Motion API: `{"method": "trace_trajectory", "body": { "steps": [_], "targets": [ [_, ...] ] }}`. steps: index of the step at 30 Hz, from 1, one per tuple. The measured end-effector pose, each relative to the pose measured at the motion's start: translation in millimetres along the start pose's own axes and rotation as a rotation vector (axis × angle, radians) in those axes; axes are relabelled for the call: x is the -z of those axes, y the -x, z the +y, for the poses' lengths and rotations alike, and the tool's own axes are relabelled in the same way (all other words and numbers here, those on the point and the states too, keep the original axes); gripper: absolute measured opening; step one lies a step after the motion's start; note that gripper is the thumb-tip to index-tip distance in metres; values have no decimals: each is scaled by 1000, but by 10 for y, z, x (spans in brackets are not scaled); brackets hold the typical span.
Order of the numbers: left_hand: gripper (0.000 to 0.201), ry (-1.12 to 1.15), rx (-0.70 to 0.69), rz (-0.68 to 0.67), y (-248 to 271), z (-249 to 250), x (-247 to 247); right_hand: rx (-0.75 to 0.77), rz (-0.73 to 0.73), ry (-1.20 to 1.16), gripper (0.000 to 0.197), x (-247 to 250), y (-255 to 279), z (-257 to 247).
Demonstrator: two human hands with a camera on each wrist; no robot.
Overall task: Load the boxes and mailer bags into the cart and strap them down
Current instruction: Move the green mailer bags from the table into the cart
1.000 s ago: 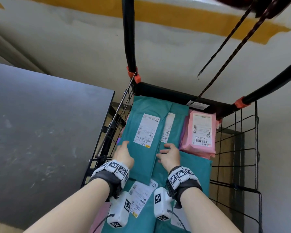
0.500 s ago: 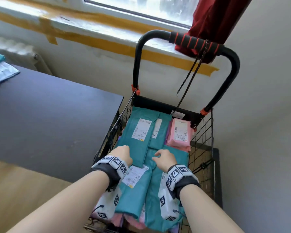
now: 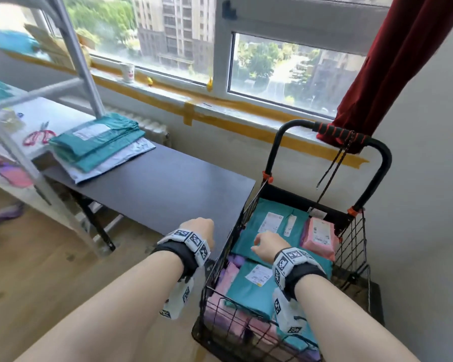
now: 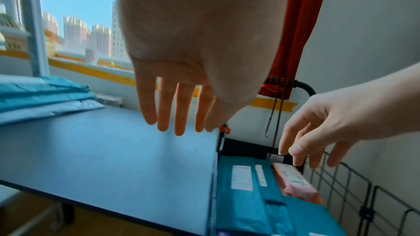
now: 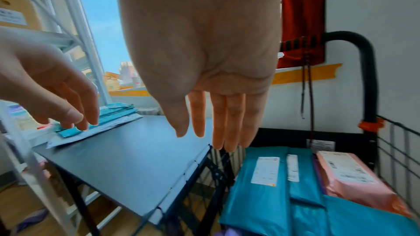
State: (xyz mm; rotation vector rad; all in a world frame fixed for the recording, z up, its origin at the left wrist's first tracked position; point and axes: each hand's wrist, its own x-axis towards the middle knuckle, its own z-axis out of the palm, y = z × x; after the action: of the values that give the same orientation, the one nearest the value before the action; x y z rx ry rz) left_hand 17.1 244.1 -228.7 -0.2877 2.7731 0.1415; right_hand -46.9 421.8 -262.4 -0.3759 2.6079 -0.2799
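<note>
Hovering empty with fingers loose, both hands [image 3: 230, 239] hang above the loaded cart [image 3: 351, 246].

Window [image 3: 285, 71]: wide, white-framed, daylight coming in, tall buildings and trees outside.
Sill [image 3: 168, 90]: edged with yellow tape; a white mug [image 3: 128, 72] stands on it.
Curtain [image 3: 392, 64]: dark red, gathered at the window's right side.
Wall [image 3: 429, 178]: plain pale grey on the right.
Floor [image 3: 50, 278]: light wood boards.
Bench [image 3: 154, 184]: dark top, black legs, below the window.
Shelving [image 3: 19, 131]: white metal frame at the left; red-handled scissors [image 3: 38, 134] lie on it.
Radiator [image 3: 154, 129]: white, under the sill.
</note>
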Motion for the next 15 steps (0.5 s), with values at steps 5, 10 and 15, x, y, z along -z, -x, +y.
{"method": "trace_trajectory", "body": {
  "steps": [5, 10, 15],
  "targets": [
    [26, -85, 66, 17, 156, -882, 191, 94, -8, 37, 28, -39, -181, -909],
    [27, -69, 126, 12, 16, -1927, 395, 147, 5, 24, 27, -111, -560, -1938],
    [26, -65, 149, -2, -215, -3063, 586, 144, 19, -9, 25, -200, -941, -2953]
  ]
}}
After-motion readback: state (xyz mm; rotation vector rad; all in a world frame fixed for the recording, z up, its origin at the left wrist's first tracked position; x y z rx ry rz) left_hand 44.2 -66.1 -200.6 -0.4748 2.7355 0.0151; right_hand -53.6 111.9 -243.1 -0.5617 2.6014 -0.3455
